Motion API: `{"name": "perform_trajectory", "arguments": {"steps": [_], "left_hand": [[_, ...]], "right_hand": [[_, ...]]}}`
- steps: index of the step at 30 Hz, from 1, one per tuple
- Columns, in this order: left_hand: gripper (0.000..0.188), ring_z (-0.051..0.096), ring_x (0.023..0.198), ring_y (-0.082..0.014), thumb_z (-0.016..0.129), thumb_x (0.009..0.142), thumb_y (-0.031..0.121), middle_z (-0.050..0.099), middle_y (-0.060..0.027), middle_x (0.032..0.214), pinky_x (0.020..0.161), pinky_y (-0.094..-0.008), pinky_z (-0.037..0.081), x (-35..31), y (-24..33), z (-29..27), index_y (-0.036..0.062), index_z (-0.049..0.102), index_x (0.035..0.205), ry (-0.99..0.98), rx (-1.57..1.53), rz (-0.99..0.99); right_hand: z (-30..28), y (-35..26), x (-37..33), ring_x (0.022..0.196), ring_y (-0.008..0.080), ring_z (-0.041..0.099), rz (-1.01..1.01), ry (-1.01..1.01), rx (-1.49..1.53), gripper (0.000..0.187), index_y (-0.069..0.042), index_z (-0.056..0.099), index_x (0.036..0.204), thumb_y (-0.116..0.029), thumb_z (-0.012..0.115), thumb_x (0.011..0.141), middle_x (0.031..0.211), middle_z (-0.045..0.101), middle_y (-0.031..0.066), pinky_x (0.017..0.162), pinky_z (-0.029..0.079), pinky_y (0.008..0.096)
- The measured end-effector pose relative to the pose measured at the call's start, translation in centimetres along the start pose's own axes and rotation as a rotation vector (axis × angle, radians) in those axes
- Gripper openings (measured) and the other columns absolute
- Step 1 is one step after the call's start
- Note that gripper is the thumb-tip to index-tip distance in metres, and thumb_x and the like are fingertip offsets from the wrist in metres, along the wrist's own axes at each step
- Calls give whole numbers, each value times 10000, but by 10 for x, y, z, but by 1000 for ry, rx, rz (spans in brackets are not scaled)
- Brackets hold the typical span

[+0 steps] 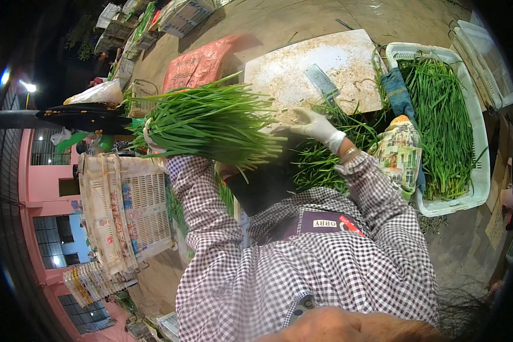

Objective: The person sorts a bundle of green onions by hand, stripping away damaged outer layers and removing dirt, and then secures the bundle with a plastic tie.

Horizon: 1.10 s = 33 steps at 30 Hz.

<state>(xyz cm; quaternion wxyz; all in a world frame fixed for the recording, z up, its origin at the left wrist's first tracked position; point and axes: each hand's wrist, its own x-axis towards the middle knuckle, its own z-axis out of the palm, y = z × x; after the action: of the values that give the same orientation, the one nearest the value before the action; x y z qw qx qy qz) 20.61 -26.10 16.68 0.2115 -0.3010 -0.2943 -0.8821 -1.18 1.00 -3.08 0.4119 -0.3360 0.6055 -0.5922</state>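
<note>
My left hand (149, 137), in a white glove, is wrapped round a thick bunch of green chives (211, 122). The bunch lies sideways, its leaf ends fanning toward the middle. My right hand (319, 126), also in a white glove, is apart from the bunch's ends with its fingers spread, and nothing shows in it. Just beyond it stands a stained white board (347, 57) with a cleaver (321, 81) lying on top. Loose chives (322, 165) lie below and beside my right wrist, over a dark surface (265, 185).
At the right a white plastic crate (481, 171) holds many long chives. Stacked crates (125, 205) rise at the left. A red woven sack (196, 65) lies beyond the bunch. More boxes (185, 17) stand far off on the concrete floor (302, 17).
</note>
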Motion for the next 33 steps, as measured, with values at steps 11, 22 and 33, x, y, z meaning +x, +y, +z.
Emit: {"name": "perform_trajectory", "arguments": {"steps": [11,22,33], "left_hand": [[187,502,815,-161,415,959,247,496,-12,890,747,-343,408,-10,0,7,101,507,888,4,2,20],[187,492,772,-138,404,963,236,479,8,849,710,-322,406,-12,4,12,110,494,856,-3,3,19],[197,481,730,-114,393,967,224,462,29,808,672,-301,404,-17,15,10,120,481,825,51,30,91]], "right_hand": [[31,19,-17,804,100,557,-35,-357,937,102,-61,631,944,-91,652,848,889,610,4,721,468,251],[38,-12,-1,1108,168,533,6,-394,593,516,-52,511,1295,-57,684,809,1229,570,71,965,422,301],[37,-3,-17,778,107,598,-133,-237,182,155,-17,692,935,-138,670,839,857,691,43,743,486,253]]}}
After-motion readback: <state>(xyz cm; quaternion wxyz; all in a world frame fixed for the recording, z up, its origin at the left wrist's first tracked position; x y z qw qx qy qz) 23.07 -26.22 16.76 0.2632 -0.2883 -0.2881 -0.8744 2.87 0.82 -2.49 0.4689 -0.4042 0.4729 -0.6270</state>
